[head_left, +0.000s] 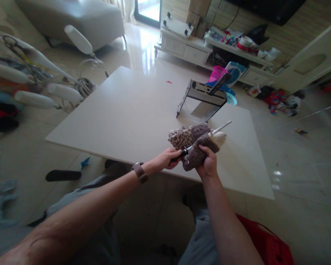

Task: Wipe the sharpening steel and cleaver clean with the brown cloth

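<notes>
My left hand (pixel 170 158) is closed round the black handle of a sharpening steel (pixel 222 127). The steel's thin silver rod runs up and to the right, and its far end sticks out past a fluffy brown cloth (pixel 198 151). With my right hand (pixel 209 162) I grip this cloth round the middle of the rod, thumb on top, so that stretch is hidden. Part of the cloth has a leopard pattern and spreads over the table behind my hands. Just beyond stands a knife block (pixel 202 92) with open sides and a black handle rising from its top.
Under my hands is a white table (pixel 113 114); a small red scrap (pixel 169 82) lies near its far edge. Past the table are a pink basket (pixel 217 73) and a low cabinet (pixel 182 48). A white lamp (pixel 78 40) with several arms is at left, a red bag (pixel 264 239) at lower right.
</notes>
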### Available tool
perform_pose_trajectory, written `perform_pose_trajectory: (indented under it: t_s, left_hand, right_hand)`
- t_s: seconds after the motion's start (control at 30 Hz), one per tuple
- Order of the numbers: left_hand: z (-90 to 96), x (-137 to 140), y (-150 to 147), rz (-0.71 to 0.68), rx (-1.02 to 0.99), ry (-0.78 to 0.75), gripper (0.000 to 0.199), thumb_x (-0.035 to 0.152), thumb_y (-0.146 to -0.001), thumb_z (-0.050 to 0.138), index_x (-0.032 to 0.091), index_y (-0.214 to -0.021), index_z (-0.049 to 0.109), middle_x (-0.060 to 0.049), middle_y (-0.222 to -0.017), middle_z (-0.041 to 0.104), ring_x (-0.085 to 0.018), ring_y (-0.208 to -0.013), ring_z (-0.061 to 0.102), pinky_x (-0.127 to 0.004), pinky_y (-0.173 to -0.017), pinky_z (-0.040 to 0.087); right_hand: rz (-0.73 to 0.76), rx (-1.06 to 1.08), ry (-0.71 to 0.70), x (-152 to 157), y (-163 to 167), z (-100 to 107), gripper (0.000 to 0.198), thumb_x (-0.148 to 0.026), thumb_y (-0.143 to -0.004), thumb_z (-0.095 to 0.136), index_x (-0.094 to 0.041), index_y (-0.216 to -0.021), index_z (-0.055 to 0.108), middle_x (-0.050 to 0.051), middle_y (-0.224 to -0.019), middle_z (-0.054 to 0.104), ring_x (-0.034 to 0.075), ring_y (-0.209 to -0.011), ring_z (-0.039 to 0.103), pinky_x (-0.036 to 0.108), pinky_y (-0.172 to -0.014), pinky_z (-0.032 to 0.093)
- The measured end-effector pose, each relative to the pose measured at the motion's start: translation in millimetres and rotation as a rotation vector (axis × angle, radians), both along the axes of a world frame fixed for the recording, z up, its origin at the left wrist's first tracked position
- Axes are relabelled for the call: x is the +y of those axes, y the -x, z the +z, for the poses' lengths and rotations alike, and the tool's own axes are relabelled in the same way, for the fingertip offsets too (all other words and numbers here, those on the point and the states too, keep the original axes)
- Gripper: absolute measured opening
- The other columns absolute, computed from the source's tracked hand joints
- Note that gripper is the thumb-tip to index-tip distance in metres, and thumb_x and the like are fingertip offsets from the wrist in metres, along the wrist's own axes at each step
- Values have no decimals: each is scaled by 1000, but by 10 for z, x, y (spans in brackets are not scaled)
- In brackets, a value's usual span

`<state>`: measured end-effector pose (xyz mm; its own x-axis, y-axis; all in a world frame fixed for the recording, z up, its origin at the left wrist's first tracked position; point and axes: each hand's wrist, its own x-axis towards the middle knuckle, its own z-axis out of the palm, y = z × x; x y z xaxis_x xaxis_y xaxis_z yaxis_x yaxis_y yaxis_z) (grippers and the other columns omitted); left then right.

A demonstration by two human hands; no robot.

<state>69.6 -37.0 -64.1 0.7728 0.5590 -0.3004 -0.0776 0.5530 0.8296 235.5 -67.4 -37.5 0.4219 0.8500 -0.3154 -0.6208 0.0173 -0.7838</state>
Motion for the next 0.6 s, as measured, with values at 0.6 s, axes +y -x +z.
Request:
perform_pose_trajectory:
  t_s: [0.6]
  left_hand:
    - [217, 54, 283, -183, 122, -117, 52, 63, -87, 58, 16, -65, 50, 5, -50, 38, -5, -43, 28, -21, -43, 19]
  right_hand:
    - [-264, -20, -33, 83, -628, 152, 34, -13, -70, 63, -16, -103, 69, 2, -94, 77, 19, -85, 74, 36, -79, 64]
